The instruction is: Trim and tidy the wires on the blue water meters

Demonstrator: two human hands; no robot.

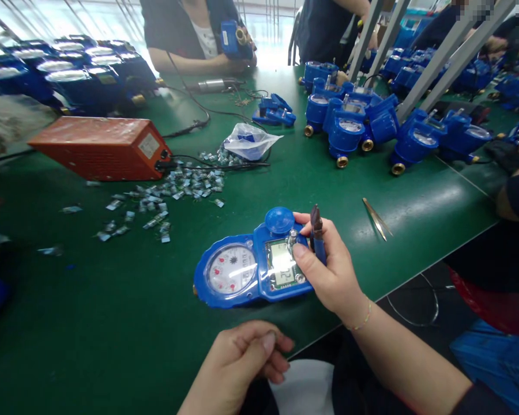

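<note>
A blue water meter [246, 271] with a white dial and a small LCD screen lies flat on the green table [112, 323] in front of me. My right hand [328, 271] rests against its right end, thumb pressed on the screen's edge, fingers wrapped round a small dark pliers-like tool [316, 230] that points upward. My left hand [242, 363] hovers at the table's near edge, below the meter, fingers curled into a pinch with the thumb on top. What it pinches, if anything, is too small to make out.
An orange metal box [99, 147] with cables stands at the left, with several small silver pieces [164, 193] scattered beside it. A plastic bag [248, 141], tweezers [375, 218] and groups of blue meters [350, 121] lie further back. Other people sit across and at the right.
</note>
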